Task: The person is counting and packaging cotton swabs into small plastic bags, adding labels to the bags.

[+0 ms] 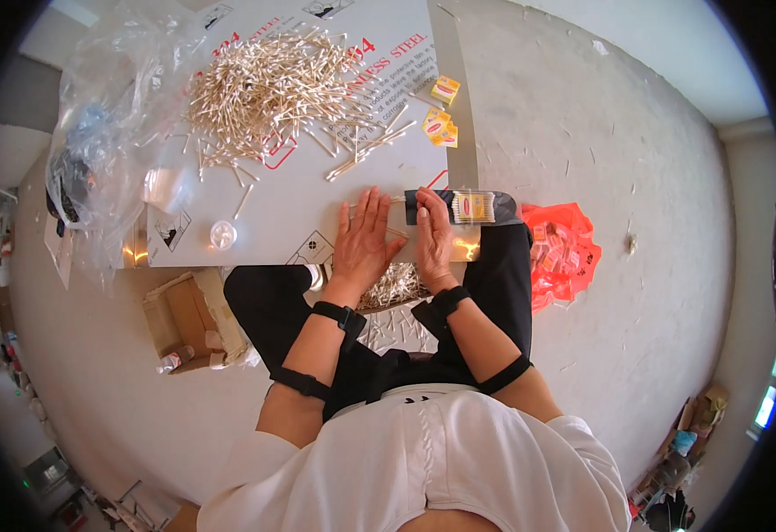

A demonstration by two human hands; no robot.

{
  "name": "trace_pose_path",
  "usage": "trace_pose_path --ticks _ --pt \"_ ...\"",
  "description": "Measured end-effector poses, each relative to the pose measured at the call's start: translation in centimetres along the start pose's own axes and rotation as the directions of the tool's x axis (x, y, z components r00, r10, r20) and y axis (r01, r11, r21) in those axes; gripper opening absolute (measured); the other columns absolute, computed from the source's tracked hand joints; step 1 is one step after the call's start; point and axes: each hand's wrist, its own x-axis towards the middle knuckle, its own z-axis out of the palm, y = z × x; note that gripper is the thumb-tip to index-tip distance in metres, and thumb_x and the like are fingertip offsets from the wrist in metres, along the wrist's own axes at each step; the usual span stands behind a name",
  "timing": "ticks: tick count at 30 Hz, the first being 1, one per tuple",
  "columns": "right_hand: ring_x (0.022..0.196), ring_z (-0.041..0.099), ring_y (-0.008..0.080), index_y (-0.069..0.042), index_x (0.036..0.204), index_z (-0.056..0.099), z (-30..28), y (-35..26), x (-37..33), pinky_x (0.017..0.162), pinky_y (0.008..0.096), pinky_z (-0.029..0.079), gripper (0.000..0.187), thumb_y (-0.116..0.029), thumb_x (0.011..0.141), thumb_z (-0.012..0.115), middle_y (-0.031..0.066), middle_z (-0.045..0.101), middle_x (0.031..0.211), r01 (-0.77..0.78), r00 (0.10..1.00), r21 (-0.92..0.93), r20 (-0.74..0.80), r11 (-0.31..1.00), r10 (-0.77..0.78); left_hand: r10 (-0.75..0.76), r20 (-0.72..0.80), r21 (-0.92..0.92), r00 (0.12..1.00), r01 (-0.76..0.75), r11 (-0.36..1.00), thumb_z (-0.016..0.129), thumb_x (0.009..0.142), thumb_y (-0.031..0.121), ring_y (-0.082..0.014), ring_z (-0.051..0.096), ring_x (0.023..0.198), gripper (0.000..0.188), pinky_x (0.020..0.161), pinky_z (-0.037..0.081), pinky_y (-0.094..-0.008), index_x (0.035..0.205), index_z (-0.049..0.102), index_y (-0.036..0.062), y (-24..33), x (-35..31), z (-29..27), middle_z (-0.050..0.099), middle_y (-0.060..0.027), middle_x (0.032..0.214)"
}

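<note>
My left hand (368,238) lies palm down near the front edge of the metal-topped table, fingers stretched out. A few cotton swabs (397,200) show beside its fingertips, between the two hands. My right hand (435,232) is closed at the black end of a clear plastic package (501,207), its fingers together. Inside that package sit a row of cotton swabs and a yellow label (472,207). The underside of my right hand's grip is hidden. Farther back on the table is a large heap of loose cotton swabs (268,93).
Yellow labels (441,129) lie by the table's right edge. A clear plastic bag (109,133) covers the left side, near a small clear cup (223,235). Below are a cardboard box (184,315), a container of swabs (395,288) between my legs, and a red bag (565,253).
</note>
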Motion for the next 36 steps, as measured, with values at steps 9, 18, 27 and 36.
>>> trace_pose_path --ticks 9,18,27,36 --pt "0.13 0.046 0.0261 0.003 0.131 0.051 1.6 0.9 1.6 0.109 0.0343 0.034 0.034 -0.017 0.103 0.046 0.0151 0.05 0.139 -0.027 0.999 0.095 -0.038 0.995 0.031 -0.352 -0.418 -0.656 0.838 -0.01 0.755 0.04 0.104 0.03 -0.032 0.025 0.145 0.055 0.118 0.019 -0.0414 0.149 0.029 0.0005 -1.2 1.3 1.4 0.028 -0.0182 0.156" --pt "0.127 0.05 0.0228 0.003 0.13 0.053 3.4 1.7 3.0 0.108 0.0325 0.037 0.036 -0.021 0.103 0.048 0.0138 0.055 0.135 -0.099 0.994 0.275 0.077 0.956 0.08 -0.389 -0.356 -0.824 0.849 -0.089 0.56 0.042 0.104 0.032 -0.0303 0.029 0.143 0.055 0.117 0.021 -0.0411 0.147 0.034 -0.0005 -0.4 3.1 3.0 0.031 -0.0171 0.155" --pt "0.113 0.055 0.0152 0.002 0.122 0.058 -0.2 1.6 2.8 0.1 0.0283 0.043 0.031 -0.02 0.103 0.051 0.008 0.061 0.12 -0.157 0.987 0.357 0.022 0.921 0.16 0.061 -0.342 -0.292 0.938 -0.168 0.942 0.071 0.075 0.008 -0.0364 0.034 0.139 0.049 0.113 0.027 -0.0482 0.122 0.056 0.007 -1.0 0.7 -0.5 0.041 -0.0161 0.146" --pt "0.119 0.053 0.0193 0.002 0.121 0.058 0.3 1.4 2.4 0.105 0.0306 0.039 0.028 -0.017 0.102 0.051 0.0106 0.06 0.126 -0.095 0.995 0.179 0.028 0.979 0.091 -0.002 -0.283 -0.087 0.959 -0.024 0.996 0.07 0.08 0.017 -0.0356 0.029 0.142 0.054 0.114 0.022 -0.0534 0.128 0.051 0.0013 -0.2 1.9 0.8 0.038 -0.0165 0.149"
